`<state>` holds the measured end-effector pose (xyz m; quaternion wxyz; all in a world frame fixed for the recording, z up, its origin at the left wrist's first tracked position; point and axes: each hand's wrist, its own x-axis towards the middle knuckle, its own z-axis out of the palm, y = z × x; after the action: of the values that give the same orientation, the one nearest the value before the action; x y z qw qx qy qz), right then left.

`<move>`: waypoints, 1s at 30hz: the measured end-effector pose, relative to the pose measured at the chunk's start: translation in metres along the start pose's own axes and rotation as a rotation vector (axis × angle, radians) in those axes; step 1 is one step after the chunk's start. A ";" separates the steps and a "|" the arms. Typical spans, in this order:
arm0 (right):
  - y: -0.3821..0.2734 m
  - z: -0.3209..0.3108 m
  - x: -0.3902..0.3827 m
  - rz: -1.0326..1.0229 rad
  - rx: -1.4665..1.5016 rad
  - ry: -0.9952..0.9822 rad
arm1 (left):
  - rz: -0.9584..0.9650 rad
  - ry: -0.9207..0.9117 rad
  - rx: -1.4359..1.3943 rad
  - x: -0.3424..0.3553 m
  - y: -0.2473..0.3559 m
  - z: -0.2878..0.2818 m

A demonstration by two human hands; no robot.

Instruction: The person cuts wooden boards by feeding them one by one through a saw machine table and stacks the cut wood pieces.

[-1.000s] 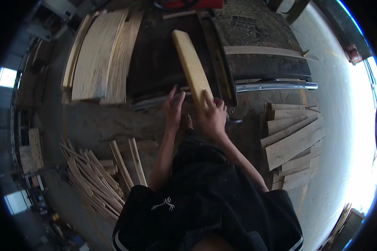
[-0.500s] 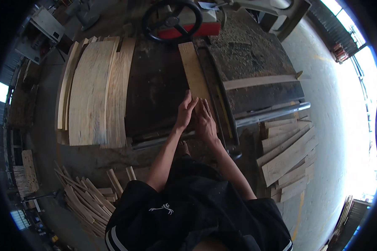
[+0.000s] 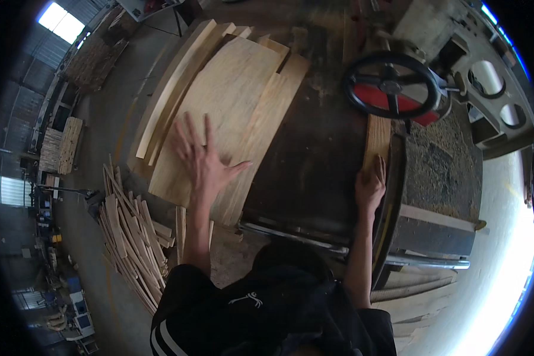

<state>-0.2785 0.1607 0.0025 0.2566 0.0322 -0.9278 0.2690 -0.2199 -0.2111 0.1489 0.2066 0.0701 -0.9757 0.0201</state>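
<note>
My left hand is spread with fingers apart over the stack of pale boards on the left of the dark machine table; whether it touches the top board I cannot tell. My right hand is closed on the narrow yellowish plank, which lies lengthwise beside a dark metal rail. The plank's far end reaches under the black handwheel and red housing at the machine's back right.
A heap of thin offcut strips lies on the floor at lower left. More boards lie low at the right. A dusty metal bed with a pale bar across it is right of the rail. Wood stacks stand along the left wall.
My view has swung left. My left hand has left the plank and spread over the board stack. The plank, earlier raised, now lies along the rail with my right hand on it.
</note>
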 end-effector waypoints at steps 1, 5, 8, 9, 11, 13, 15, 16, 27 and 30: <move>0.002 0.002 0.007 0.016 -0.017 -0.010 | -0.096 -0.061 0.081 0.002 -0.008 0.001; 0.012 0.013 0.024 -0.006 0.028 0.026 | -0.171 -0.093 0.098 0.009 -0.020 0.007; 0.016 0.020 0.037 -0.038 0.091 0.107 | -0.243 -0.147 0.121 0.016 -0.019 0.002; 0.018 0.021 0.041 -0.072 0.075 0.156 | -0.248 -0.164 0.126 0.017 -0.018 0.005; 0.016 0.021 0.050 -0.193 0.017 0.285 | -0.248 -0.166 0.123 0.016 -0.018 0.007; -0.022 0.015 0.049 -0.214 -0.013 0.311 | -0.272 -0.153 0.085 0.011 -0.025 0.014; -0.091 0.014 0.020 -0.023 0.432 0.104 | -0.268 -0.115 -0.145 -0.002 -0.040 0.036; -0.120 0.010 -0.002 0.205 0.885 -0.175 | -0.242 -0.103 -0.384 -0.011 -0.036 0.042; -0.106 -0.064 -0.129 0.303 1.349 -0.440 | 0.350 -0.343 -0.917 -0.208 0.050 -0.010; -0.083 -0.098 -0.174 0.577 1.474 -0.522 | 0.276 -0.595 -0.788 -0.272 0.086 -0.033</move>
<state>-0.0657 0.1267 0.0279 -0.1325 0.0142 -0.5154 0.8466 0.0264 -0.0887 0.0678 -0.0737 -0.1400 -0.9259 -0.3430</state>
